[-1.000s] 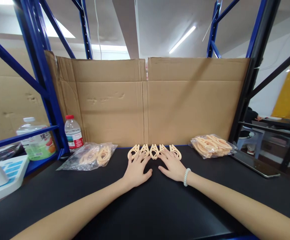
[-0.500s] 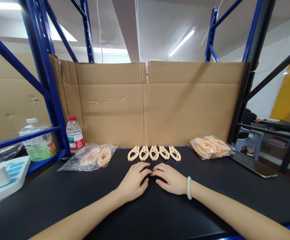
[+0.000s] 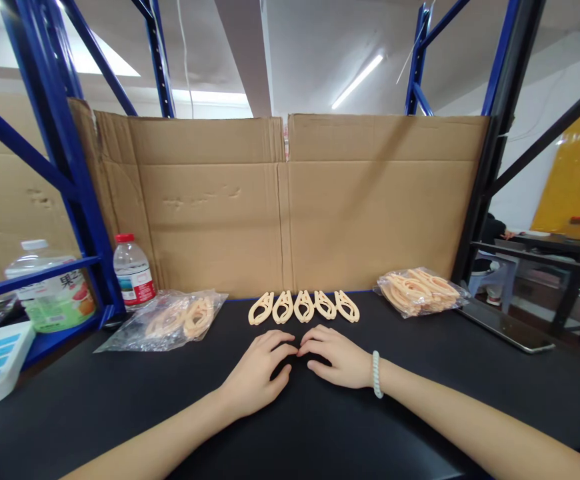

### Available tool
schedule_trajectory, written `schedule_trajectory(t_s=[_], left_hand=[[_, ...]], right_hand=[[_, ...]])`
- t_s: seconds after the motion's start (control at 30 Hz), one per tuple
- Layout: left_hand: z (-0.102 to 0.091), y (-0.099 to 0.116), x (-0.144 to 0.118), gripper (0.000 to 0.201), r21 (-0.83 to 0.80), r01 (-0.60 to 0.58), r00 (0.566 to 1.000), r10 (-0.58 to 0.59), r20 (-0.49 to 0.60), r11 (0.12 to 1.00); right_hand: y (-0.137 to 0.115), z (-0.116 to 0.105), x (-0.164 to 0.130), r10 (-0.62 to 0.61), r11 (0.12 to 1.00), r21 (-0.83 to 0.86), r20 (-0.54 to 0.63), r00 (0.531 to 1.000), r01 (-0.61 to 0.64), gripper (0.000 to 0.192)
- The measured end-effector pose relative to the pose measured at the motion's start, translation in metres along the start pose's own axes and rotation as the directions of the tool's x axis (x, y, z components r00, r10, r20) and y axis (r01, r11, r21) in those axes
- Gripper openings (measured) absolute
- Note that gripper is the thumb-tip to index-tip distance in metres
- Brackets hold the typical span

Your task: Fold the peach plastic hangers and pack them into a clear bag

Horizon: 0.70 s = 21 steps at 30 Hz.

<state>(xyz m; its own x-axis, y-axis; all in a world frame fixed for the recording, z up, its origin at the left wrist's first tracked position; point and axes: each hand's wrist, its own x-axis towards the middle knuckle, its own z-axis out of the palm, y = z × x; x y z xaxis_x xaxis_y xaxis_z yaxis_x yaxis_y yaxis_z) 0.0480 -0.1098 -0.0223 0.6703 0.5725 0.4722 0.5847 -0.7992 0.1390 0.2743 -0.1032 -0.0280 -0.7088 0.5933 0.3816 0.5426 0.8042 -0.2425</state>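
My left hand (image 3: 257, 369) rests on the black table, palm down, with its fingers stretched out and apart. Facing it from the right, my right hand (image 3: 335, 359) lies the same way, a pale coiled band (image 3: 377, 375) round its wrist. The fingertips of both hands meet or nearly meet; neither holds anything. Just beyond them stands a row of several peach, teardrop-shaped plastic pieces that look like folded travel hangers, among them the middle piece (image 3: 297, 308). The fingers do not touch the row.
A clear bag (image 3: 137, 337) with similar pieces lies left, another packed bag (image 3: 417, 293) right. A red-capped bottle (image 3: 134, 277) stands by the blue rack post. A phone-like dark slab (image 3: 507, 328) lies at the right edge. Cardboard (image 3: 210, 220) walls off the back.
The camera view has shifted slightly, moving the left-side things further left. My left hand has drawn back slightly; my right hand looks almost unmoved. The row of pieces stays as it was.
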Motion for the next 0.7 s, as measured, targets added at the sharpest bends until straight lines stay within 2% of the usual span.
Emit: schedule_trajectory(t_s=[0.7], left_hand=[[0.0024, 0.0027, 0.0028, 0.025, 0.005, -0.025, 0.999, 0.025, 0.023, 1.000]], right_hand=[[0.0090, -0.0048, -0.0098, -0.065, 0.989, 0.130, -0.003, 0.998, 0.065, 0.027]])
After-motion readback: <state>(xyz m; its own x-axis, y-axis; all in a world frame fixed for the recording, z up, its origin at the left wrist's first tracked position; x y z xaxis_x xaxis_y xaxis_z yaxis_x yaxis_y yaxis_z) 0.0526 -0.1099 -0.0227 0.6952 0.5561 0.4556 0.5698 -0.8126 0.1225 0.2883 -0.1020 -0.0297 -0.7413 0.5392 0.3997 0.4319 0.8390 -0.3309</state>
